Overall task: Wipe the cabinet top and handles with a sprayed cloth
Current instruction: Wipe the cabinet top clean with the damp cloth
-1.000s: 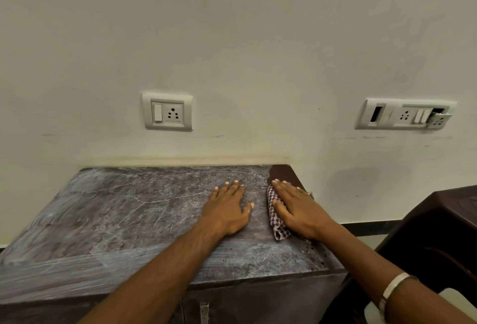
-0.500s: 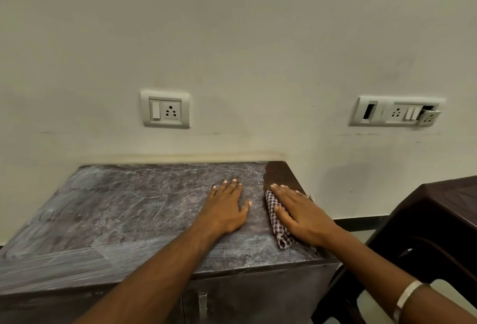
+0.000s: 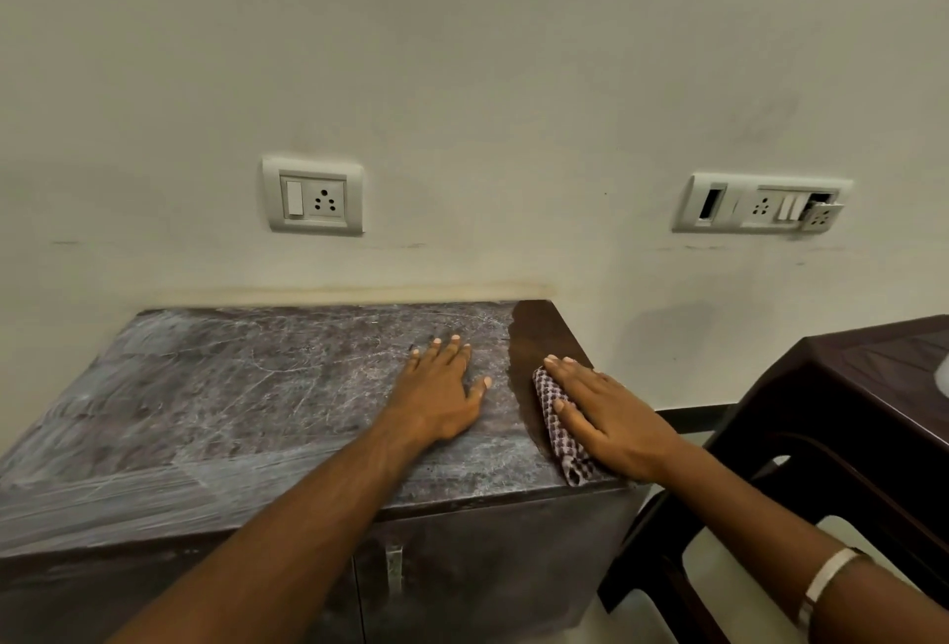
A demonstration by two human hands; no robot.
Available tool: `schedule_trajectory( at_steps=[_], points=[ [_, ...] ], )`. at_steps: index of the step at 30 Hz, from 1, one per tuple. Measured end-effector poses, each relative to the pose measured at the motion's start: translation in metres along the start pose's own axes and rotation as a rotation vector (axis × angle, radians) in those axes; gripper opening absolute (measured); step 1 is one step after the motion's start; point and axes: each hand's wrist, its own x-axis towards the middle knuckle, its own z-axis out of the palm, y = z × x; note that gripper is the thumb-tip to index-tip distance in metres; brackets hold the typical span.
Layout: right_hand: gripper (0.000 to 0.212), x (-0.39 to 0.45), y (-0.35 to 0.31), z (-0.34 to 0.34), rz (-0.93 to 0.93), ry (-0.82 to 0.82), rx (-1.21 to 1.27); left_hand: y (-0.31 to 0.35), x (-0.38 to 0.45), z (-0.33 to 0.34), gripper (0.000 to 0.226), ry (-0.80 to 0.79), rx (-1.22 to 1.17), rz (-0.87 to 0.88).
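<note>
Your right hand [image 3: 613, 420] lies flat, fingers straight and close together, pressing the small brown-and-white checked cloth [image 3: 558, 430] onto the right end of the dark, scuffed cabinet top [image 3: 246, 402]. The cloth sticks out from under the palm on its left side and reaches nearly to the front edge. Your left hand [image 3: 441, 397] rests palm down just beside it, fingers extended and thumb spread, holding nothing. Both forearms reach in from below; a pale band [image 3: 827, 579] circles your right wrist.

A darker, wiped strip [image 3: 539, 335] runs from the cloth to the back right corner, while the rest of the top carries grey, streaky film. On the cabinet's front, a small metal handle [image 3: 394, 569] shows beside the door seam.

Behind stands a cream wall with a single white switch-and-socket plate [image 3: 313, 195] and a longer white plate [image 3: 762, 204] whose right module hangs loose. A dark brown plastic chair [image 3: 842, 417] sits to the right.

Compared with half a second ago, the cloth and your right hand sit nearer the front edge, with more wiped surface showing behind them; your left hand is in the same spot.
</note>
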Motion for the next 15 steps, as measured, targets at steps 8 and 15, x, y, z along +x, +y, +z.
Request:
schedule_trajectory(
  at_steps=[8,15],
  points=[
    [0.063,0.004,-0.009,0.002,0.053,0.018,-0.017,0.004,-0.008,-0.003,0.069,-0.008,0.002,-0.001],
    [0.06,-0.021,-0.003,-0.003,0.02,0.007,-0.001,0.004,-0.014,-0.006,0.068,-0.009,-0.006,0.005]
  ],
)
